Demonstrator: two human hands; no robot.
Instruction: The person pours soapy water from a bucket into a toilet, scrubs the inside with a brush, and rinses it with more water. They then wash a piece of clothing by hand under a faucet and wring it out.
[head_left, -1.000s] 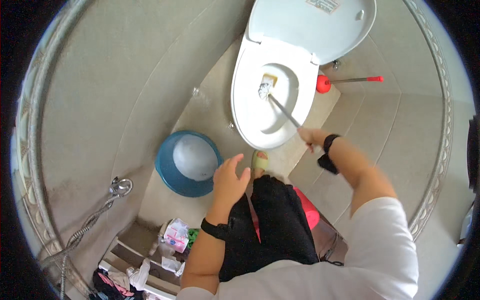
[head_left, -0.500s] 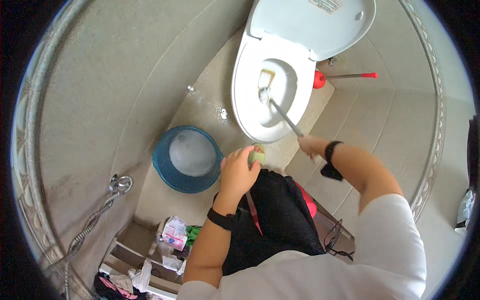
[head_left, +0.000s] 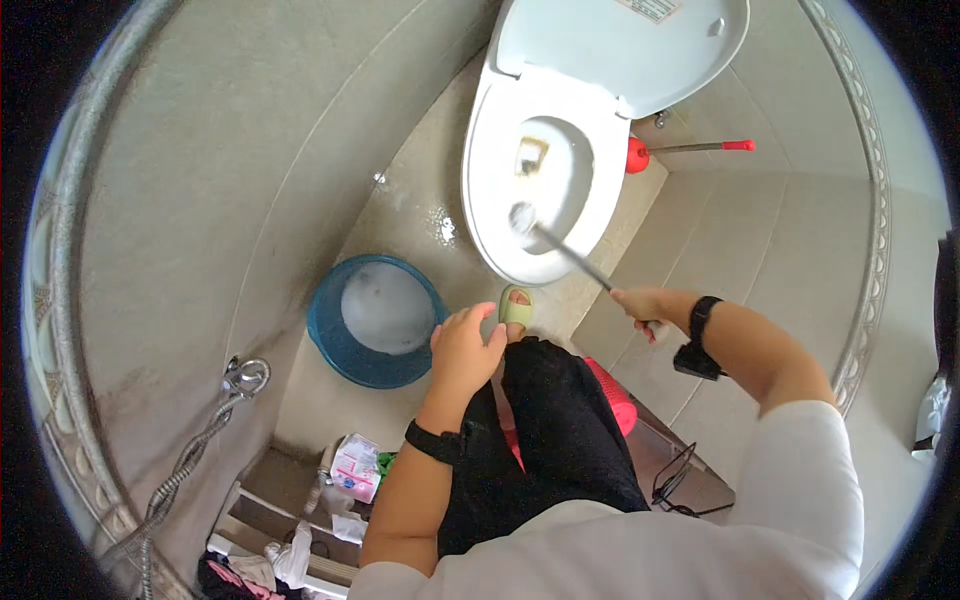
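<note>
A toilet brush (head_left: 575, 258) is gripped at its grey handle by my right hand (head_left: 640, 304), to the right of the toilet's near end. Its whitish, blurred head lies in the front left part of the bowl. The white toilet (head_left: 482, 170) has its seat and lid (head_left: 640, 50) raised, and brownish marks show round the drain opening. My left hand (head_left: 464, 345) holds nothing; its fingers are spread in front of my legs. Just beside that hand stands a blue basin (head_left: 325, 345) with foamy water in it.
A red plunger (head_left: 638, 155) leans behind the toilet's right side. Puddles wet the floor (head_left: 400, 215). On the left wall hangs a shower hose (head_left: 190, 460). A rack (head_left: 250, 530) with cloths stands lower left, and a red basket (head_left: 612, 395) sits beside my right leg.
The brush head has come from near the drain toward the bowl's front rim. My right hand has moved right and a little nearer; the left has shifted slightly left, its fingers more spread.
</note>
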